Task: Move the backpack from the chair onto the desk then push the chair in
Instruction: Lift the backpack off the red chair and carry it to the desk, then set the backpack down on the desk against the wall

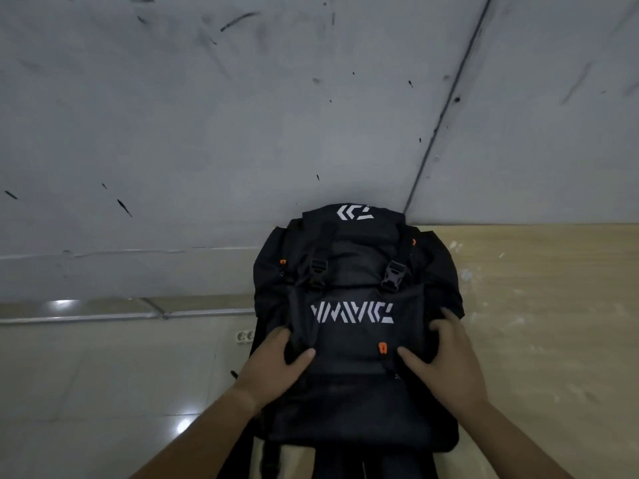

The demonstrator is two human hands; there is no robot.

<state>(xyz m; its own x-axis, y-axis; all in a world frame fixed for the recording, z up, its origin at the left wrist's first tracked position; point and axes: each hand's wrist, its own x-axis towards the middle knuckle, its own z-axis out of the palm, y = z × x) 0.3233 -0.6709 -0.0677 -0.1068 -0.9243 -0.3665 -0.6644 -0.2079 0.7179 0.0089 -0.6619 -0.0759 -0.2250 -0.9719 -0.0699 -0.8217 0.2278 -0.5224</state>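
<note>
Gripping the black backpack (356, 326) from both sides, the left hand (273, 368) and the right hand (446, 361) each have fingers curled into the fabric of the front pocket, thumbs pressed onto the face beside the orange zip pull (382, 348); so each grip is pinching pack cloth rather than a strap or handle. The backpack lies face up with its printed lettering upside down to the wearer, its top flap toward the scuffed grey wall (207, 115), partly over the pale wooden worktop (553, 305) on the right and partly past that surface's left edge, above the tiled floor (103, 375). Whether its weight already rests on the worktop or hangs in the hands is hard to tell from this angle, and the chair is not clearly in view. The main risk, as I judge it, is balance: if the hands let go with this much of the pack overhanging the edge, it could tip and slide to the floor. A hold on loose pocket cloth may also slip or let the load sag. Straps dangling at the near end (345, 461) could snag as the pack is shifted further onto the wood.
</note>
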